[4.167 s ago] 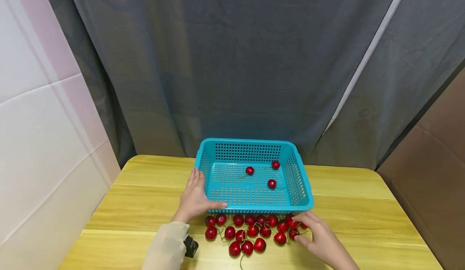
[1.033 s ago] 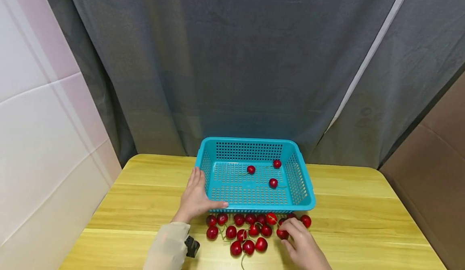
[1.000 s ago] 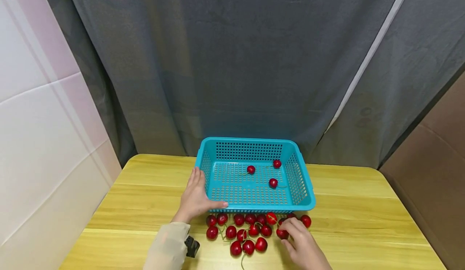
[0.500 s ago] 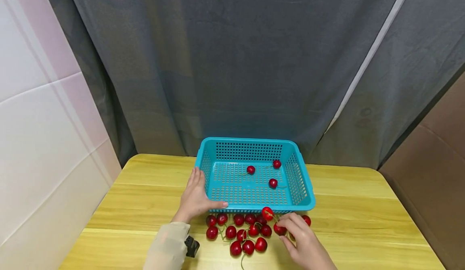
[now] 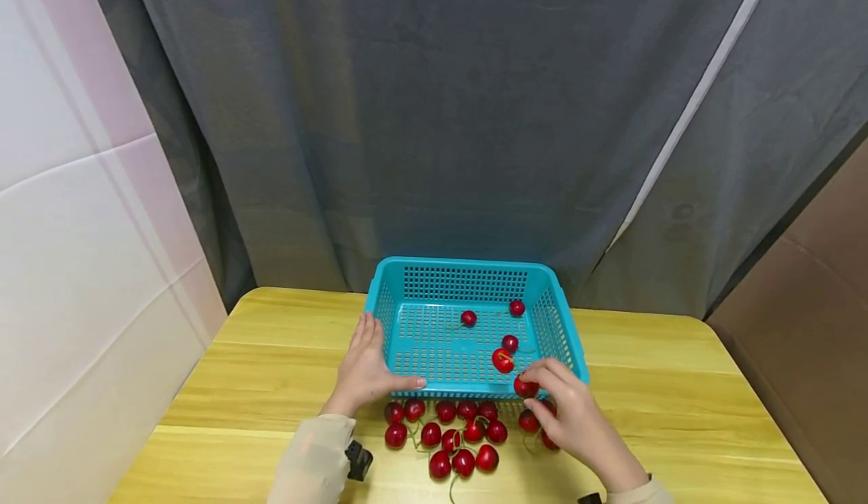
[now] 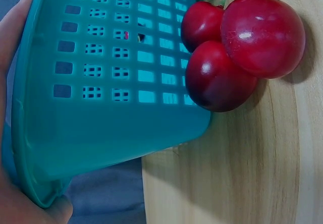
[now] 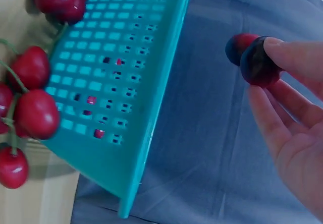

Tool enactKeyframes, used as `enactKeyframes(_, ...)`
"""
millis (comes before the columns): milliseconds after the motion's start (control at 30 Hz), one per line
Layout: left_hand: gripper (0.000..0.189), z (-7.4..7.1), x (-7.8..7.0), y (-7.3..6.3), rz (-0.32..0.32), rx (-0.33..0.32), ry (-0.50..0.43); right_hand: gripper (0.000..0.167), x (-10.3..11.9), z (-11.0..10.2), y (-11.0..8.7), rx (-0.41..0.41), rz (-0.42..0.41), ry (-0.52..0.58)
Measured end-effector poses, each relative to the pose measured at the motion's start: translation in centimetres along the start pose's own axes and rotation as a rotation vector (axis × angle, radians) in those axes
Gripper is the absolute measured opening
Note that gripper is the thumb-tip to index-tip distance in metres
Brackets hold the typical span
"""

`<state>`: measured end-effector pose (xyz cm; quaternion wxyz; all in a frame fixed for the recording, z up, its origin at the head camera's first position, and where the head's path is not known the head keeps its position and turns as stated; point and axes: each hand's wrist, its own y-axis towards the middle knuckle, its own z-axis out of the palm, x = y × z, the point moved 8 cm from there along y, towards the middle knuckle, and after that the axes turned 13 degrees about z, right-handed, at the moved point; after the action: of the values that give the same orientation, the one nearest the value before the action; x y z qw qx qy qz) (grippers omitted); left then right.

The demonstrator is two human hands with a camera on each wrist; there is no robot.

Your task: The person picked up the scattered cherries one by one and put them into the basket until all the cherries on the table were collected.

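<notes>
below and right of centre, the right hand (image 5: 564, 407) is pinching a cherry (image 5: 525, 387) by the basket (image 5: 434, 349)'s lower rim; the left hand (image 5: 369, 366), thumb and straight fingers apart, is touching the basket's lower-left corner.

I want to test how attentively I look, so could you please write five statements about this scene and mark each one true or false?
1. The left hand touches the basket. True.
2. The basket is red. False: it is blue-green.
3. The right hand pinches a cherry. True.
4. All the cherries lie inside the basket. False: many cherries lie on the table.
5. A grey curtain hangs behind the table. True.
</notes>
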<state>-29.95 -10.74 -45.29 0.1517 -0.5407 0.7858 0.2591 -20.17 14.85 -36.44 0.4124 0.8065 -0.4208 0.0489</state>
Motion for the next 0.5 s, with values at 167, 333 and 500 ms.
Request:
enactKeyframes(167,0.129,0.0,-0.1,0.0,0.006,-0.004,0.002,0.039,-1.3,0.2,1.9,0.046,0.038,-0.012)
enactKeyframes(333,0.129,0.1,-0.1,0.0,0.009,-0.004,0.007,0.034,-2.7,0.5,4.1,0.103,0.095,0.010)
enactKeyframes(500,0.128,0.0,0.0,0.0,0.010,-0.011,0.012,0.031,-3.9,1.2,6.4,0.183,0.185,0.022)
